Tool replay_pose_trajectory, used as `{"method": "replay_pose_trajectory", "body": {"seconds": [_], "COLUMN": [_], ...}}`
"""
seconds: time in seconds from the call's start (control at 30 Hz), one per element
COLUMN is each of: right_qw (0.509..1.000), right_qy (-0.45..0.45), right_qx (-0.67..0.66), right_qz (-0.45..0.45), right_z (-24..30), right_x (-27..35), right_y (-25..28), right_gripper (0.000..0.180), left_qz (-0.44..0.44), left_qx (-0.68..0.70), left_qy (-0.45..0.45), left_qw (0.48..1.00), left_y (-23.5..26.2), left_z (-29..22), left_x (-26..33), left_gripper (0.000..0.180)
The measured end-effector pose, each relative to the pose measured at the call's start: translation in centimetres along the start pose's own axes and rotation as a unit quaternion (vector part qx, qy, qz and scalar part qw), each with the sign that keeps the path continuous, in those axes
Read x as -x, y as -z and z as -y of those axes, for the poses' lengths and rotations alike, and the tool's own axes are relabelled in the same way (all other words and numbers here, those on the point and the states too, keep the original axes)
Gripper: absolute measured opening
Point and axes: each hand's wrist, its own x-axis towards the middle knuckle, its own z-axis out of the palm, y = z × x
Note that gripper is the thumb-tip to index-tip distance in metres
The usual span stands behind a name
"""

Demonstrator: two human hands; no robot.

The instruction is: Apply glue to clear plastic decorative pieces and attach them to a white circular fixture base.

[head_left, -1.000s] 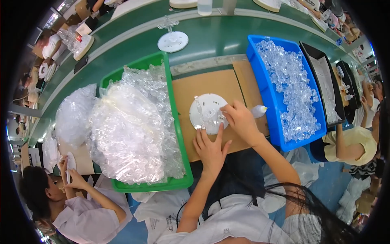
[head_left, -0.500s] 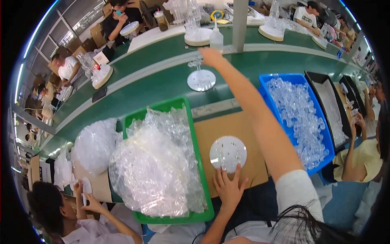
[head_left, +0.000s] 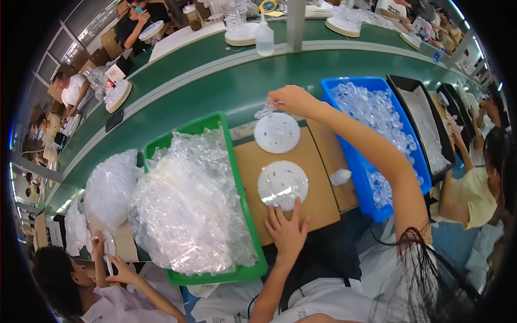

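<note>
Right now, the near white disc (head_left: 284, 173) lies before you on the brown cardboard (head_left: 321, 202), with clear parts (head_left: 284, 198) across its near portion. Your left hand (head_left: 287, 231) has its fingers spread, the tips at the disc's near edge; you aren't gripping the disc with it. Beyond it, just apart, the far white disc (head_left: 277, 132) shows small dark marks over its face at the cardboard's far edge; whether it rests there or is held up, you cannot tell from this view. Your right hand (head_left: 296, 101) reaches across to it, thumb and fingers narrowed on a clear piece (head_left: 265, 112) at that disc's far left.

Right of the near disc, a small white bottle (head_left: 340, 177) lies on its side. Farther right is the blue bin (head_left: 347, 145) of clear pieces, then a black tray (head_left: 396, 82). On your left, the green bin (head_left: 238, 199) holds clear pieces and a large clear bag (head_left: 180, 215), with another bag (head_left: 112, 188) beyond its left side. At near left a co-worker (head_left: 56, 280) handles a white item. Across the green table (head_left: 307, 67), on the far side, stands a squeeze bottle (head_left: 264, 39).
</note>
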Motion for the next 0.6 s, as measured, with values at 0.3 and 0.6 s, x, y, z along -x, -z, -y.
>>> {"method": "replay_pose_trajectory", "body": {"seconds": [0.3, 0.6], "right_qw": [0.854, 0.777], "right_qy": [-0.282, -0.45], "right_qx": [-0.229, -0.209], "right_qz": [-0.373, -0.388], "right_z": [18.9, 16.2], "right_x": [21.4, 23.3], "right_y": [2.2, -8.4], "right_gripper": [0.041, 0.054], "left_qz": [-0.019, -0.025], "left_qx": [-0.03, -0.043], "left_qy": [0.012, -0.021], "left_qw": [0.999, 0.999], "left_y": [0.5, 0.1], "left_z": [1.2, -0.3], "left_x": [0.6, 0.0], "left_gripper": [0.057, 0.057]}}
